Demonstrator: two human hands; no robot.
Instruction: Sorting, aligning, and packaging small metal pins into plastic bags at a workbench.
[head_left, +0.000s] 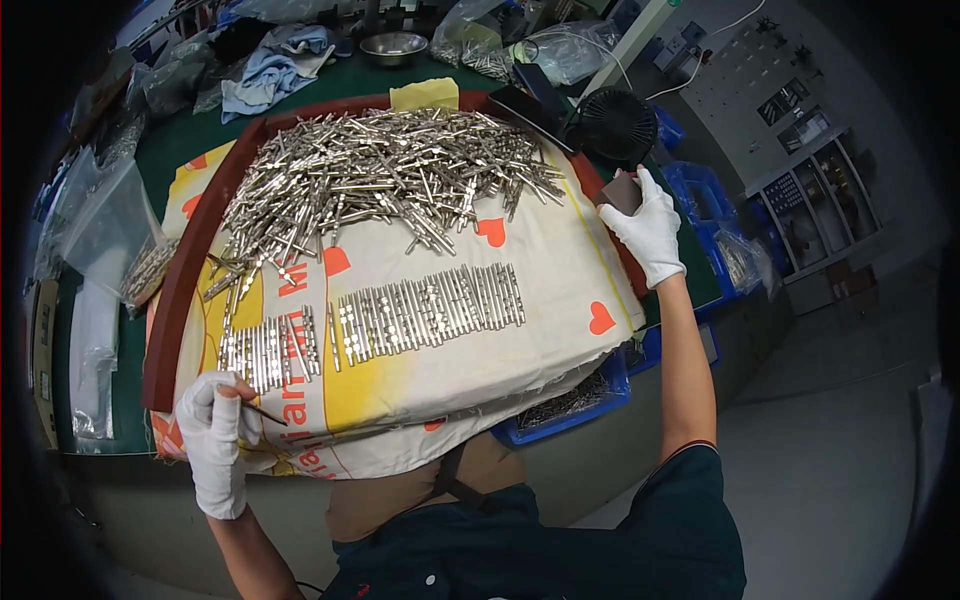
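Left hand (215, 430), lower left: grip clamped on thin dark rod (264, 412), near red rail (187, 285). Right hand (646, 228), right of center: clamped on dark block (620, 195). Metal pins (430, 308) rowed mid-frame, heaped above; bare cloth (560, 280) toward right edge.

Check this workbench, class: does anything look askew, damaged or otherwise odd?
The patterned cloth looks frayed: its front edge is ragged rather than cleanly hemmed. The heap of metal rods is jumbled, unlike the tidier rows in front.

The left fingers (227, 410) hide one end of the thin dark tool (267, 412).
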